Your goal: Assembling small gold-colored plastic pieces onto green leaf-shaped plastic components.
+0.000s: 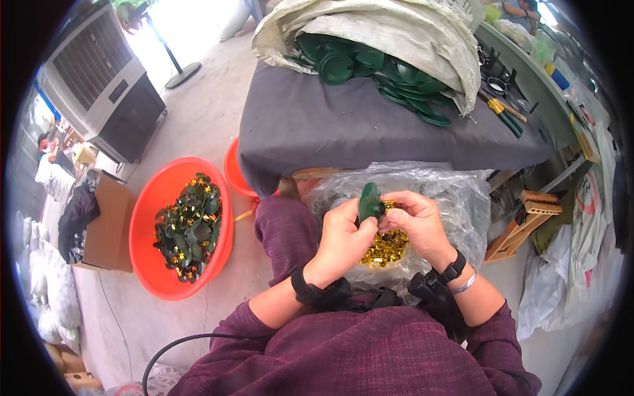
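My left hand point(341, 239) grips a dark green plastic disc point(368, 201) held on edge over my lap. My right hand point(416, 224) pinches a small gold metal piece point(389, 204) against the side of the disc. Both hands meet above a clear plastic bag point(456, 198) in my lap, which holds a heap of small gold metal pieces point(386, 247). Black bands sit on both wrists, with a silver bracelet on the right one.
A red tub point(146, 218) of green discs fitted with gold pieces stands on the floor at my left, a second red tub point(232, 173) behind it. A grey-covered table point(310, 125) ahead bears a white sack point(396, 33) spilling plain green discs point(350, 63). Tools lie at its right end.
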{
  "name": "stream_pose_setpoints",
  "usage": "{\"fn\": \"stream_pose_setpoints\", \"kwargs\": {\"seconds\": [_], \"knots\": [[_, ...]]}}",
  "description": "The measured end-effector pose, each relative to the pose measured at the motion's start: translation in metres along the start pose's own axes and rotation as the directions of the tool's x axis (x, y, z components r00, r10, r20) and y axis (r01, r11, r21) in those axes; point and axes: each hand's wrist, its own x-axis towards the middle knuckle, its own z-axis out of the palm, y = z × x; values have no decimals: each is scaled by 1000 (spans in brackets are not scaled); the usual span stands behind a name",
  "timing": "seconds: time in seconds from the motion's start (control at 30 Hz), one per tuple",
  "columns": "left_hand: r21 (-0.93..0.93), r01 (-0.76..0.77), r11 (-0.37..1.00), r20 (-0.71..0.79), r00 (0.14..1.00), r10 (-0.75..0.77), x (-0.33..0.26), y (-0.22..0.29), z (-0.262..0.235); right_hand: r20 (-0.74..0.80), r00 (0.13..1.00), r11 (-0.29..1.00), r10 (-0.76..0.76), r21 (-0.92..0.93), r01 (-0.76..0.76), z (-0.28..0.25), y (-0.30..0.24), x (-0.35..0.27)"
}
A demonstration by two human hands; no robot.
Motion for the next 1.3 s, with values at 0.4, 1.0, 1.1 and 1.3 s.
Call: {"fn": "stream_pose_setpoints", "kwargs": {"seconds": [0.4,1.0,1.1,1.3], "knots": [[514,-335,790,65,933,354,-4,0,-1,172,913,579,-371,-726,372,5,5,3],[809,319,494,-470,856,217,-15,71,-209,156,890,232,429,-971,58,-58,72,7],[867,444,-225,-288,816,501,-2,81,-241,181,815,-30,550,-971,236,-81,111,6],[915,-40,401,-120,923,367,123,91,-149,299,743,-125,598,-881,455,-85,157,6]]}}
